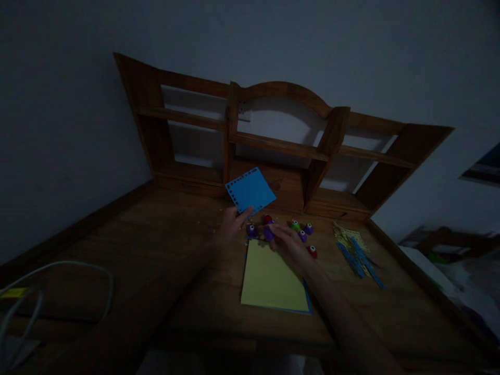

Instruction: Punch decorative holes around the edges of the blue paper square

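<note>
And here, pinching the near corner of a blue sheet (252,191) between thumb and fingers of the left hand (231,225), showing punched holes along its edges, tilted up before the wooden shelf unit (279,143). Over in the right hand (287,242), gripping a purple craft punch (268,233) in closed fingertips, just above the far edge of the yellow paper (273,278). Crowded in close there! Crammed right behind the held punch, a red punch (267,219); tight beside the left hand, a dark purple punch (251,230). Past the right hand, scattered nearby: a green punch (295,225), two more purple punches (302,236) and another red punch (312,251). Beneath the yellow paper, peeking out at the right edge, some blue paper (308,299). Further right on the wooden desk (195,286), heaped in a tangle, blue and yellow strips (357,255). Away to the left, looping near the desk's front, a pale cable (70,263), well apart from both hands.
</note>
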A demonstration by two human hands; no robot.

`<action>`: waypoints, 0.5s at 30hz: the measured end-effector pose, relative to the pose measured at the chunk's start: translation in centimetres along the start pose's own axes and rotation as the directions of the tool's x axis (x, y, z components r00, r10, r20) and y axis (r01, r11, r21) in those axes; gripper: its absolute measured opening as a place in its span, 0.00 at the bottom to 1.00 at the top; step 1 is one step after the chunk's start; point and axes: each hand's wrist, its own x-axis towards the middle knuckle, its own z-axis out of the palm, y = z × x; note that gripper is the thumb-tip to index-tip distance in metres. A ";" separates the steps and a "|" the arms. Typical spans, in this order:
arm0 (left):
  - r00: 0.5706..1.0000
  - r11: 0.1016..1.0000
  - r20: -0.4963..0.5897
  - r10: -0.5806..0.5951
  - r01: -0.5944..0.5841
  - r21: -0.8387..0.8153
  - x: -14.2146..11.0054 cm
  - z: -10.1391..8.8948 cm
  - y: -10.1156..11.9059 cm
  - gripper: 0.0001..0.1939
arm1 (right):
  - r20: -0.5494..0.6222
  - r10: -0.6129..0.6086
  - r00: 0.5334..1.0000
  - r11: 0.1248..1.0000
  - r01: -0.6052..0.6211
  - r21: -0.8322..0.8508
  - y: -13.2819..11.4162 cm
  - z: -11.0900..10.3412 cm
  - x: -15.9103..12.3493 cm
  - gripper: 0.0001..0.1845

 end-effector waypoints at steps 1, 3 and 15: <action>0.999 0.999 -0.031 -0.018 0.017 -0.051 0.3 -0.3 -0.2 0.21 | 0.025 0.009 1.000 0.999 -0.010 0.038 0.0 0.1 0.0 0.14; 0.992 0.981 -0.098 -0.074 0.055 -0.183 1.1 -0.8 -0.8 0.19 | 0.080 0.050 0.996 0.990 -0.060 0.130 0.0 0.2 0.0 0.15; 0.948 0.811 -0.172 -0.268 0.126 -0.571 2.4 -2.1 -1.5 0.14 | 0.140 0.145 0.979 0.871 -0.194 0.451 -1.0 -0.4 0.1 0.11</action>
